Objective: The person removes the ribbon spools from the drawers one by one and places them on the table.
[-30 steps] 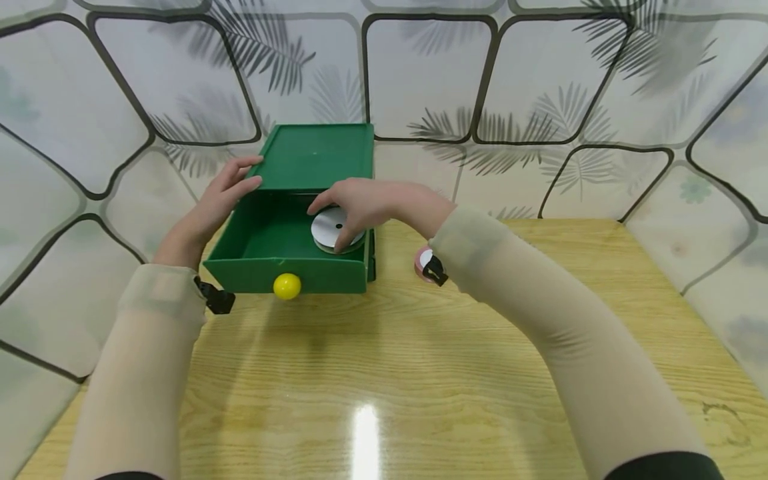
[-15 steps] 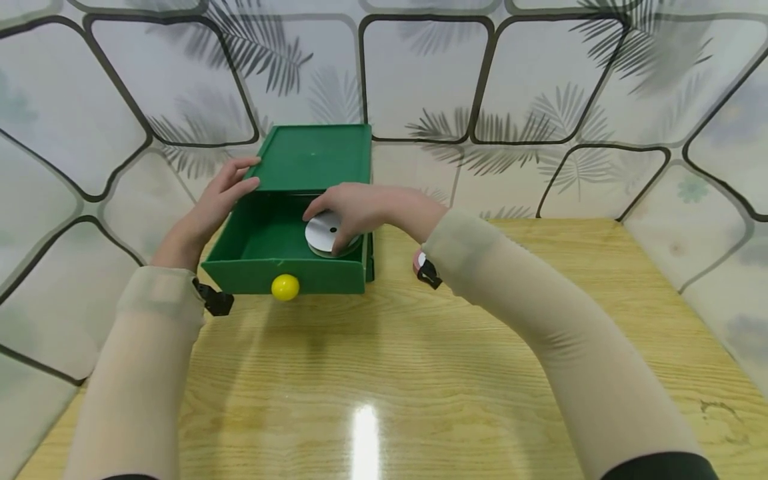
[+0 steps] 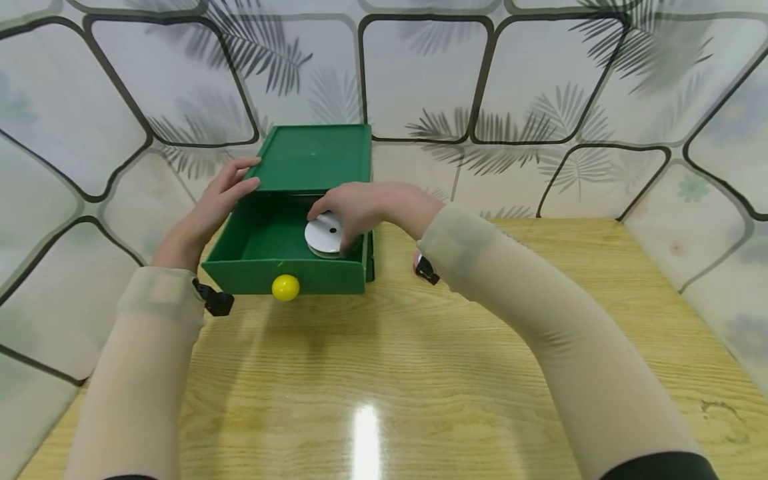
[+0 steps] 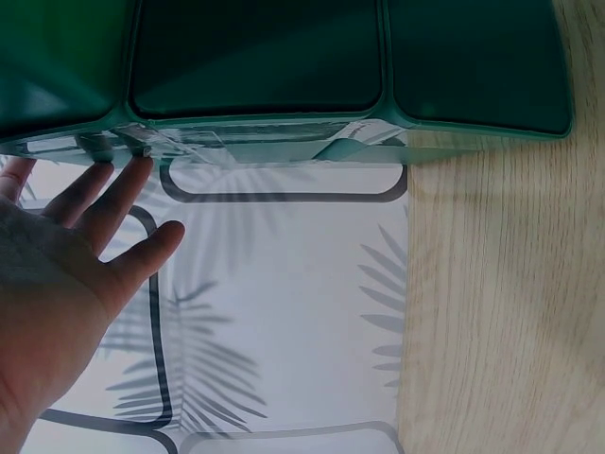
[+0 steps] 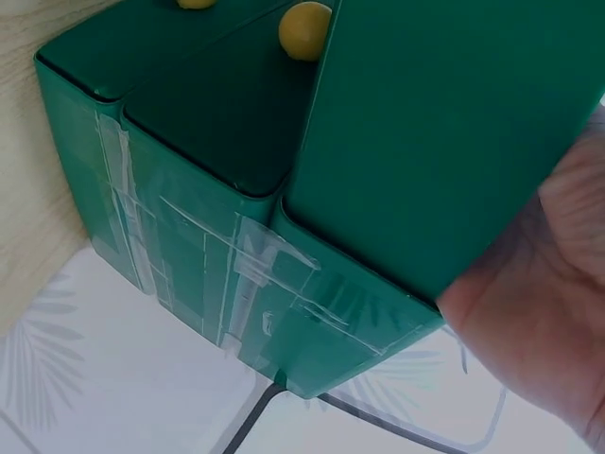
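A green drawer cabinet (image 3: 315, 157) stands against the wall, its top drawer (image 3: 240, 273) pulled out by a yellow knob (image 3: 285, 287). Inside, at the drawer's right end, is a white spool (image 3: 322, 233) with a dark centre hole. My right hand (image 3: 366, 208) reaches over the drawer's right side, fingers and thumb curved round the spool's edge. Outstretched fingers of my left hand (image 3: 219, 200) rest against the cabinet's left top edge. In the left wrist view, the left fingertips touch its taped side. The right fingers are hidden behind the drawer in the right wrist view.
A small pink and white round thing (image 3: 417, 259) lies on the wooden table (image 3: 384, 360) right of the cabinet, mostly covered by the right wrist camera (image 3: 427, 271). More closed drawers (image 5: 217, 123) lie below the open one. Patterned wall panels surround the table.
My right hand and the spool have shifted slightly left within the drawer. The right thumb now lies further toward the spool's right edge. My left hand stays in place.
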Motion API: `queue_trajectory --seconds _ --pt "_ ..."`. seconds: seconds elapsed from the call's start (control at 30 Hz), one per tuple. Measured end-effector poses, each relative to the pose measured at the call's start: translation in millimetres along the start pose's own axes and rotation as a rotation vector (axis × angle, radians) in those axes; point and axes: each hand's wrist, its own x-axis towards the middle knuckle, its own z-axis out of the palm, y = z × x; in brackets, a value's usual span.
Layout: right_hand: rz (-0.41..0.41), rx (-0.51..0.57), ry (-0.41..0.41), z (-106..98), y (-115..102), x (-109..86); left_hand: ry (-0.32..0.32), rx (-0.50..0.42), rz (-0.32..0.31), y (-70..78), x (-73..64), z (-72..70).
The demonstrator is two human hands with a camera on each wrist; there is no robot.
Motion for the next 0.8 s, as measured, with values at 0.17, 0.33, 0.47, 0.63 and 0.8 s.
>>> queue_trajectory --seconds 0.17,0.33,0.47,0.63,0.8 --pt "-0.027 0.009 0.025 1 2 -1.2 -0.002 0.010 -0.012 1.3 -0.7 -0.1" --pt "-0.052 0.008 0.055 2 3 -2.1 -0.002 0.002 -0.010 2.3 -0.4 0.9" --pt "-0.068 -0.012 0.078 2 3 -3.8 0.001 0.005 -0.011 1.3 -0.6 0.7" --pt "-0.082 -0.025 0.103 -2 0 -9.0 0.006 0.002 -0.013 1.6 -0.3 0.6" --pt "-0.081 -0.008 0.123 -7 -1 -15.2 0.005 -0.004 -0.009 -0.2 1.4 0.6"
